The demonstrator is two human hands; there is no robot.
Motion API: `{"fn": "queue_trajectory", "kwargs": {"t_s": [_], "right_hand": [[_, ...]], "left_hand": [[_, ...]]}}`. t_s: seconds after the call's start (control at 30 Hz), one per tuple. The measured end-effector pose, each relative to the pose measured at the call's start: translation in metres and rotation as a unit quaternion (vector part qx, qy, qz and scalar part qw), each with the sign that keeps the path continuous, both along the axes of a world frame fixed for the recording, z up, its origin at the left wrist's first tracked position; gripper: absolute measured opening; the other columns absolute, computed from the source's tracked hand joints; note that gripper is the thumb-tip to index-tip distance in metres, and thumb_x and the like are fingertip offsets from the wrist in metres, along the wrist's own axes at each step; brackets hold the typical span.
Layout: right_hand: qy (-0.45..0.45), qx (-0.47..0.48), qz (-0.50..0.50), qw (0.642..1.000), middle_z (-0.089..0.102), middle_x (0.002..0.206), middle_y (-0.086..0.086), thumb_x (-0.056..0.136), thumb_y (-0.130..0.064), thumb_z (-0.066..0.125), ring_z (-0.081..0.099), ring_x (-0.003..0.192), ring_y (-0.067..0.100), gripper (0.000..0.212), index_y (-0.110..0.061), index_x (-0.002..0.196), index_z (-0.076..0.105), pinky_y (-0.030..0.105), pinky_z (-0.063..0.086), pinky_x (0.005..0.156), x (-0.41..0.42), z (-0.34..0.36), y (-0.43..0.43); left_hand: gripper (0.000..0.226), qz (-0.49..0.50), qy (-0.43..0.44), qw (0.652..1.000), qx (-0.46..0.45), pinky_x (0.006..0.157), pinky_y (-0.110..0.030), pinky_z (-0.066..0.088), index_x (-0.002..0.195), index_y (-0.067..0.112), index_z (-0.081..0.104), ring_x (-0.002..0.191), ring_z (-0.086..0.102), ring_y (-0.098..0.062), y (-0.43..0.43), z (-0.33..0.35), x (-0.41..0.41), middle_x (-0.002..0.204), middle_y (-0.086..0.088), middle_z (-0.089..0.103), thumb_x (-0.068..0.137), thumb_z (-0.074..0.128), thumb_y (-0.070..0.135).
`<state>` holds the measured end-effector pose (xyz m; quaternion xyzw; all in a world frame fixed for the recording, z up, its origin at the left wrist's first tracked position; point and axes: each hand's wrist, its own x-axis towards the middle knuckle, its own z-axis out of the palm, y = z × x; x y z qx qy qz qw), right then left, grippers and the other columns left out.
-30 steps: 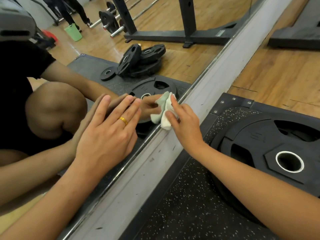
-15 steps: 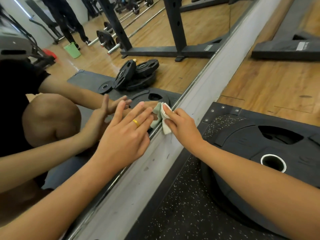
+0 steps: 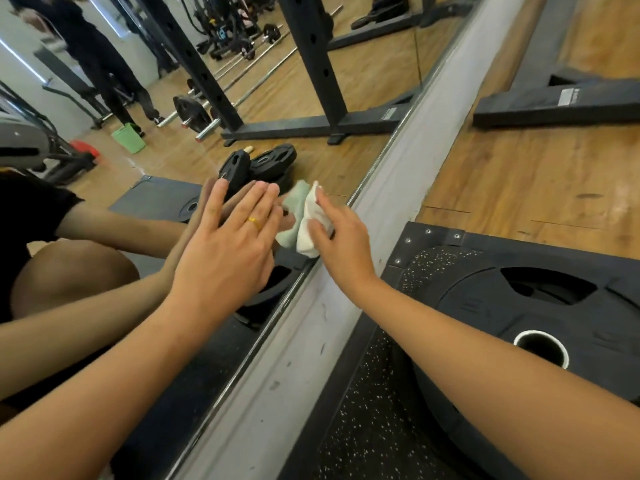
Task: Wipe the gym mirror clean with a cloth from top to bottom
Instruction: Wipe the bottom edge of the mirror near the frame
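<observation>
The gym mirror [image 3: 311, 98] fills the left and upper part of the view, down to a grey ledge [image 3: 398, 188] along its bottom edge. My right hand [image 3: 341, 237] presses a crumpled white cloth [image 3: 308, 230] against the glass just above the ledge; its pale green double beside it is the reflection. My index finger lies straight over the cloth, and the other fingers curl round it. My left hand [image 3: 228, 251], with a gold ring, lies flat on the mirror with straight fingers, just left of the cloth.
A large black weight plate [image 3: 519, 306] lies on a speckled rubber mat [image 3: 363, 410] right of the ledge. Wooden floor [image 3: 519, 174] and a black rack base [image 3: 561, 102] lie beyond. The mirror reflects racks, barbells, plates, a green bucket and a standing person.
My right hand and the cloth have slid up along the lower glass, away from me. My left hand has moved the same way and stays flat beside the cloth. The view has tilted upward.
</observation>
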<state>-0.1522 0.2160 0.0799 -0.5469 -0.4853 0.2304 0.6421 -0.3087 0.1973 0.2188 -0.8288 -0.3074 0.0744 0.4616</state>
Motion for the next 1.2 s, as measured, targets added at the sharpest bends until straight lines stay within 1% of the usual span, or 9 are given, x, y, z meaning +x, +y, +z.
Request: {"fn": "queue_trajectory", "kwargs": {"t_s": [0.27,0.4,0.5,0.6,0.7,0.87,1.0,1.1,1.2], "right_hand": [[-0.050,-0.116,-0.010,0.992,0.051,0.104,0.006,0.109,-0.027,0.045,0.049,0.093,0.016,0.053,-0.025,0.161,0.035,0.020,0.029,0.073,0.005,-0.028,0.004],[-0.015,-0.036,0.021,0.999,0.048,0.102,0.000,0.107,-0.024,0.053,0.045,0.088,0.006,0.051,-0.025,0.157,0.041,0.013,0.036,0.075,0.010,-0.011,0.001],[-0.061,0.004,0.063,0.996,0.044,0.100,-0.004,0.106,-0.022,0.056,0.043,0.086,0.004,0.054,-0.026,0.158,0.041,0.012,0.040,0.077,0.005,-0.011,-0.004],[-0.104,-0.040,0.054,0.992,0.044,0.099,0.000,0.105,-0.019,0.056,0.048,0.086,0.013,0.055,-0.025,0.158,0.041,0.024,0.039,0.075,0.010,-0.031,-0.003],[-0.038,-0.120,0.048,0.991,0.048,0.102,0.003,0.107,-0.025,0.049,0.049,0.087,0.014,0.053,-0.023,0.159,0.039,0.022,0.035,0.074,0.016,-0.035,-0.001],[-0.016,-0.030,0.078,0.996,0.044,0.102,-0.003,0.105,-0.022,0.057,0.045,0.087,0.007,0.053,-0.023,0.156,0.044,0.015,0.036,0.075,0.006,-0.009,-0.007],[-0.070,-0.079,0.112,0.988,0.045,0.106,0.000,0.106,-0.019,0.055,0.052,0.097,0.017,0.058,-0.029,0.160,0.037,0.028,0.045,0.088,0.012,-0.013,-0.017],[-0.117,-0.172,0.122,0.970,0.048,0.111,0.006,0.107,-0.020,0.052,0.053,0.108,0.028,0.054,-0.029,0.159,0.039,0.031,0.037,0.084,0.032,-0.027,-0.018],[-0.106,-0.158,0.136,0.972,0.043,0.097,-0.003,0.107,-0.023,0.053,0.048,0.096,0.021,0.053,-0.031,0.158,0.041,0.025,0.024,0.072,0.046,-0.027,-0.025]], "left_hand": [[0.061,-0.008,-0.004,1.000,0.004,0.126,-0.057,0.000,0.152,0.006,0.047,0.156,0.022,-0.030,-0.001,-0.001,-0.002,0.166,-0.016,0.029,0.098,0.035,0.032],[0.060,-0.011,-0.016,1.000,0.007,0.127,-0.056,0.003,0.153,0.008,0.045,0.157,0.020,-0.027,0.000,-0.001,-0.002,0.167,-0.013,0.026,0.100,0.037,0.033],[0.059,-0.013,-0.019,1.000,0.004,0.127,-0.056,0.006,0.154,0.009,0.044,0.157,0.020,-0.026,-0.001,-0.001,-0.002,0.167,-0.012,0.025,0.101,0.038,0.032],[0.058,-0.020,-0.020,1.000,0.006,0.127,-0.056,0.007,0.152,0.009,0.047,0.155,0.024,-0.027,-0.002,0.000,0.001,0.166,-0.012,0.029,0.099,0.042,0.031],[0.058,-0.021,-0.022,1.000,-0.004,0.126,-0.056,0.008,0.150,0.008,0.051,0.154,0.027,-0.027,-0.001,0.002,-0.001,0.165,-0.013,0.032,0.096,0.045,0.030],[0.060,-0.014,-0.022,1.000,-0.005,0.125,-0.061,0.011,0.150,0.007,0.050,0.155,0.026,-0.028,-0.002,0.000,0.001,0.165,-0.014,0.031,0.095,0.044,0.030],[0.061,-0.005,-0.017,1.000,-0.013,0.126,-0.061,0.008,0.150,0.006,0.049,0.156,0.023,-0.028,-0.007,0.002,0.006,0.166,-0.014,0.027,0.094,0.046,0.029],[0.061,0.001,-0.015,1.000,-0.016,0.125,-0.062,0.010,0.149,0.005,0.051,0.156,0.022,-0.027,-0.008,0.004,0.008,0.166,-0.014,0.028,0.093,0.047,0.029],[0.061,0.007,-0.020,1.000,-0.020,0.124,-0.063,0.011,0.149,0.005,0.051,0.156,0.023,-0.027,-0.008,0.004,0.009,0.166,-0.014,0.029,0.093,0.046,0.030]]}}
